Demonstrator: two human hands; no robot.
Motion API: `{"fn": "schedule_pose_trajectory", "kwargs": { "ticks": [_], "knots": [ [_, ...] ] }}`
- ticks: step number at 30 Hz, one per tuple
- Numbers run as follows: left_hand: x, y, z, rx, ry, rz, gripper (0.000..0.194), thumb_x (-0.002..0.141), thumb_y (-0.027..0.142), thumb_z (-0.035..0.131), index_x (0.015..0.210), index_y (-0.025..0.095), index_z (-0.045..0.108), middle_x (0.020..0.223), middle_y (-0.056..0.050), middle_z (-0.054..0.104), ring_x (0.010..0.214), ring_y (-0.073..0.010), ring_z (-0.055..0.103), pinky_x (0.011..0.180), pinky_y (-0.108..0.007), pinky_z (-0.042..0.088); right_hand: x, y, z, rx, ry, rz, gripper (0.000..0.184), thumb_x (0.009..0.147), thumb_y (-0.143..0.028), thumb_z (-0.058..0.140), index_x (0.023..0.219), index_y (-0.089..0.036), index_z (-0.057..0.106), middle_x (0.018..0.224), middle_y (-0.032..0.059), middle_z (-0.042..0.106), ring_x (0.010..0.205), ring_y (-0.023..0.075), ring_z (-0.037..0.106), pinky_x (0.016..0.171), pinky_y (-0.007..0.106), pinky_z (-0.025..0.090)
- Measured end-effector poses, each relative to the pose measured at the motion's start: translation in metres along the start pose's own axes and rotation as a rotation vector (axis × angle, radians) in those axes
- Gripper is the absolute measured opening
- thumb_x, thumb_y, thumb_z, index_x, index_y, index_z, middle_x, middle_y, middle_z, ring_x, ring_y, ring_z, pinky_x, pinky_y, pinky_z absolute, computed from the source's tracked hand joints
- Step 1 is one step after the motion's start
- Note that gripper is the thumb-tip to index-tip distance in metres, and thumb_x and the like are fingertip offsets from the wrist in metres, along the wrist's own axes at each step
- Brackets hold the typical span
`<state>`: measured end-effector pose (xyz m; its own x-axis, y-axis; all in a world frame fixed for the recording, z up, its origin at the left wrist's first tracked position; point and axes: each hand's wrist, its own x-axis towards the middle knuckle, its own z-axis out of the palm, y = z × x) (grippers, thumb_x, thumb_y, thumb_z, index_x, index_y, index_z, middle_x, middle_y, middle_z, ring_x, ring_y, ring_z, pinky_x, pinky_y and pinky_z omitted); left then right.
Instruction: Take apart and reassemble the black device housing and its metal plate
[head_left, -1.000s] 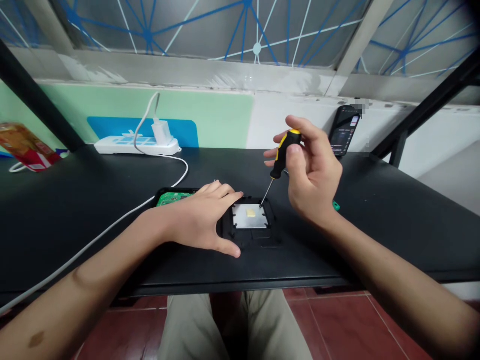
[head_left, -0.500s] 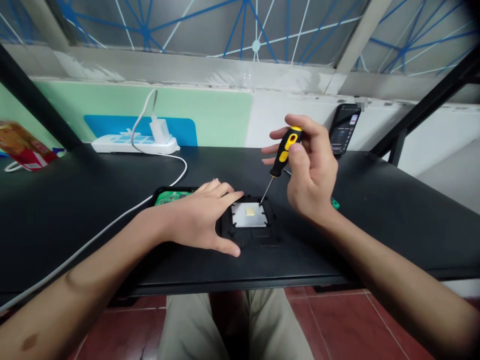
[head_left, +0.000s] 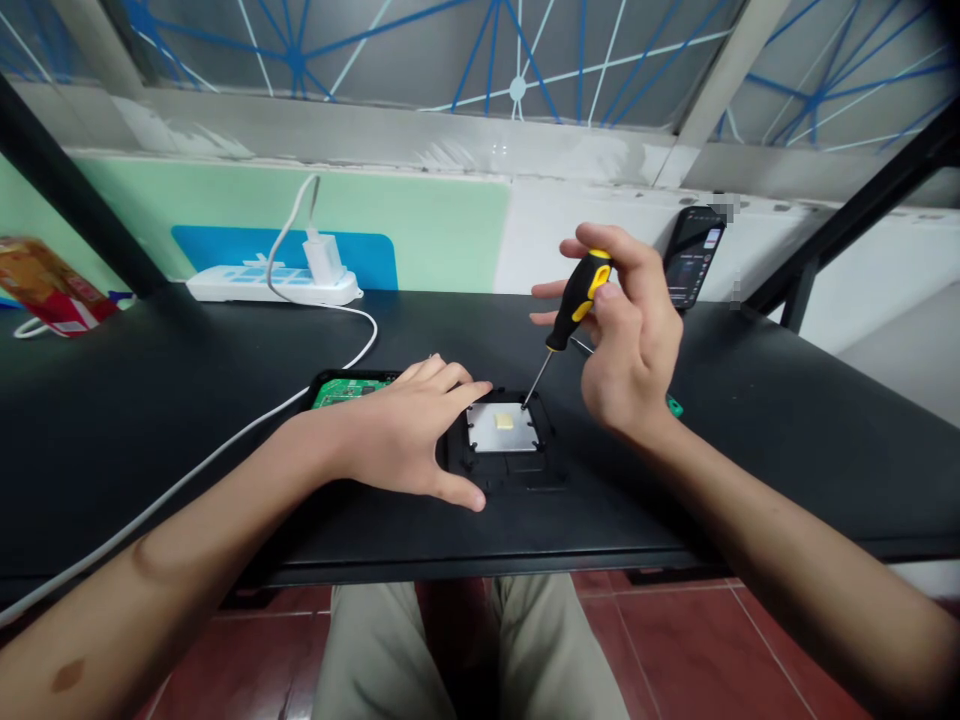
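A yellow-and-black screwdriver (head_left: 576,300) is pinched at its handle between the thumb and index finger of my right hand (head_left: 634,335), the other fingers held away. Its tip meets the upper right corner of a silver metal plate (head_left: 491,437) that has a pale yellow pad (head_left: 504,422) in its middle. The plate sits in a black plastic housing (head_left: 546,468). My left hand (head_left: 405,435) lies spread over the housing's left side, thumb and fingers apart, pressing on it. Partly hidden behind that hand is a green circuit board (head_left: 349,392) in a black case.
At the back left, a white power strip (head_left: 274,287) holds a charger (head_left: 324,260) whose white cable (head_left: 225,455) crosses the table. A red packet (head_left: 56,290) stands far left. A phone (head_left: 694,257) leans on the wall. A green-tipped tool (head_left: 675,407) lies behind my right wrist.
My right hand has turned the screwdriver handle slightly, and its yellow inlay faces more to the right. The tip stays at the same plate corner. The whole view has shifted a little.
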<state>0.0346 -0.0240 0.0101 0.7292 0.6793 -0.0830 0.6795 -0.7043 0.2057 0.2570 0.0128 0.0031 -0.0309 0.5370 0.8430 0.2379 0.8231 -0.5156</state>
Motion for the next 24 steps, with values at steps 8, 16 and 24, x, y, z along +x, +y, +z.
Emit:
{"fn": "schedule_pose_trajectory", "kwargs": {
  "ticks": [8, 16, 24],
  "knots": [
    [-0.0003, -0.0003, 0.0007, 0.002, -0.009, -0.007, 0.11, 0.077, 0.073, 0.071, 0.159, 0.014, 0.028, 0.147, -0.017, 0.044, 0.141, -0.0422, 0.032, 0.12, -0.054, 0.024, 0.003, 0.0073, -0.0016, -0.158, 0.032, -0.093, 0.036, 0.098, -0.048, 0.055, 0.13, -0.033, 0.056, 0.116, 0.005, 0.063, 0.087, 0.0163, 0.07, 0.067, 0.031, 0.067],
    [-0.0004, 0.0002, 0.0004, 0.006, -0.017, -0.015, 0.11, 0.077, 0.073, 0.071, 0.159, 0.013, 0.029, 0.147, -0.016, 0.043, 0.141, -0.0409, 0.031, 0.122, -0.053, 0.021, 0.0006, 0.0012, -0.0007, -0.065, 0.02, -0.045, 0.032, 0.102, -0.044, 0.046, 0.128, -0.03, 0.058, 0.12, 0.004, 0.061, 0.09, 0.015, 0.071, 0.069, 0.032, 0.067],
    [-0.0003, 0.0, 0.0007, 0.005, -0.013, -0.014, 0.109, 0.078, 0.072, 0.071, 0.159, 0.014, 0.028, 0.147, -0.016, 0.042, 0.141, -0.0412, 0.031, 0.121, -0.054, 0.023, 0.0031, 0.0008, -0.0003, -0.108, 0.004, -0.083, 0.032, 0.102, -0.047, 0.047, 0.128, -0.032, 0.057, 0.102, 0.0023, 0.067, 0.078, 0.0132, 0.071, 0.066, 0.028, 0.064]
  ]
}}
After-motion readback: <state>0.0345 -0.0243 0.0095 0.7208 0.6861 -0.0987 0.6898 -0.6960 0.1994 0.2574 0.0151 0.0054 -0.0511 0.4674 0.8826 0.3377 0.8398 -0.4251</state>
